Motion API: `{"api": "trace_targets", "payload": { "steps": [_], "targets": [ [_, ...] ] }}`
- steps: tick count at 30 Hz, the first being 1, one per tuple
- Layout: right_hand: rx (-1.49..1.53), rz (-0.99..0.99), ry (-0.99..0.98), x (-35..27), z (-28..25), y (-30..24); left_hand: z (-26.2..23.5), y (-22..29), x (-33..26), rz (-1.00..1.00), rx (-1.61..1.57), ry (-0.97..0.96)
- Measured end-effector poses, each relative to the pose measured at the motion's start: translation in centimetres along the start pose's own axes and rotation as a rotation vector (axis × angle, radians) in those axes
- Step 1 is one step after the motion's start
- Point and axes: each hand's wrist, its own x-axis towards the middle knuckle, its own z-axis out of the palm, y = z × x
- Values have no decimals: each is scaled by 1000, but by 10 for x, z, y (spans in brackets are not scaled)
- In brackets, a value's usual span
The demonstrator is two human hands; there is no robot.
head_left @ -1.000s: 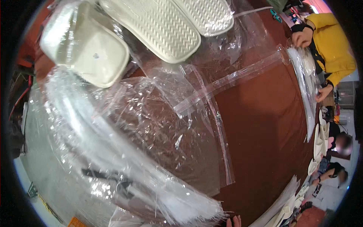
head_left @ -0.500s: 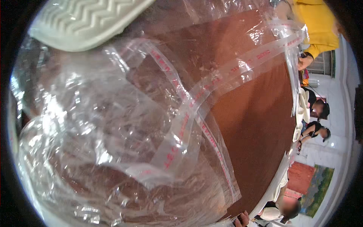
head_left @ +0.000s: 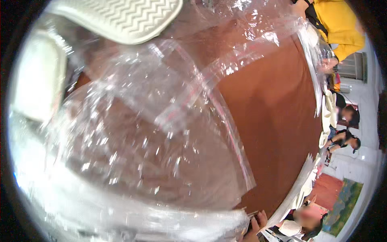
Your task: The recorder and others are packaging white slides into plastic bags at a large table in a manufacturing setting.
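Neither of my own hands shows. Clear plastic bags (head_left: pixel 193 157) with printed pinkish sealing strips lie overlapping across a brown table surface (head_left: pixel 274 133). At the top left is a white sole-shaped piece (head_left: pixel 133 18) with a zigzag tread and a rounded end. Lower down on the left rim, a second white piece (head_left: pixel 38 76) has a smooth face and rounded corners. A blurred, bright whitish sheet (head_left: pixel 133 222), probably plastic, crosses the lower left. By the lower edge, a small hand (head_left: pixel 257 226) appears to belong to a person seated at the table's side.
A person in a yellow top (head_left: pixel 340 22) handles clear plastic at the upper right. Several more people sit beyond the table's far edge, beside a row of white pieces (head_left: pixel 328 113). A landscape picture (head_left: pixel 344 205) hangs on the wall; the room appears sideways.
The zigzag-treaded piece has moved right and up. The second white piece has appeared at left, and the bright sheet at lower left. The bags have shifted; the small hand shows more.
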Motion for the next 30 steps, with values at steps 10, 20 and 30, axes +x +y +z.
{"api": "trace_targets", "payload": {
  "steps": [10, 20, 30],
  "targets": [
    [25, -17, -12, 8, -4, -9, -47, 114, -182, -155, 146, 118],
    [86, -108, 192, 1, 3, -6, -74, 195, -238, -72, 333, 271],
    [141, -162, 284, -8, 3, 2, -145, 255, -274, -331, 210, 196]
  ]
}}
